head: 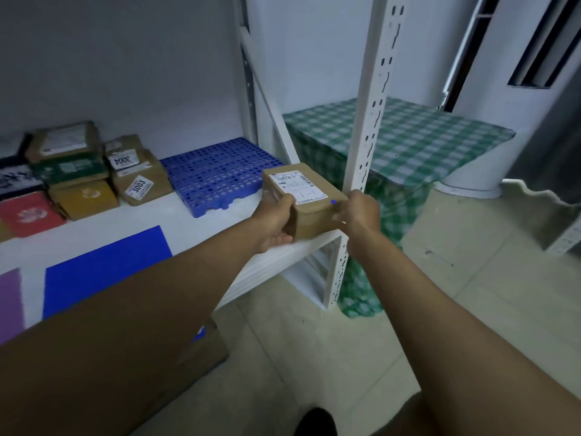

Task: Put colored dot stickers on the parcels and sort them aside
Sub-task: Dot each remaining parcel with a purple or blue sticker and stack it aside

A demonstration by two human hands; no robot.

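A small brown cardboard parcel (303, 196) with a white shipping label (298, 187) on top is held at the near right corner of a white shelf (195, 221), beside the perforated white upright (371, 121). A blue dot sticker (333, 202) sits at the parcel's near right top edge. The left hand (276, 220) grips the parcel's left end, thumb on top and fingers curled beneath; the right hand (358, 212) clasps its right end, fingers at the edge near the sticker. Just left of the parcel lies a blue perforated pallet (213, 174), and farther left a stack of parcels (94, 174), two marked 3004 and 3003. A blue sheet (103, 272) and a purple sheet (9, 303) lie on the near shelf. Right of the upright stands a table under a green checked cloth (418, 143), on a pale tiled floor (471, 294).
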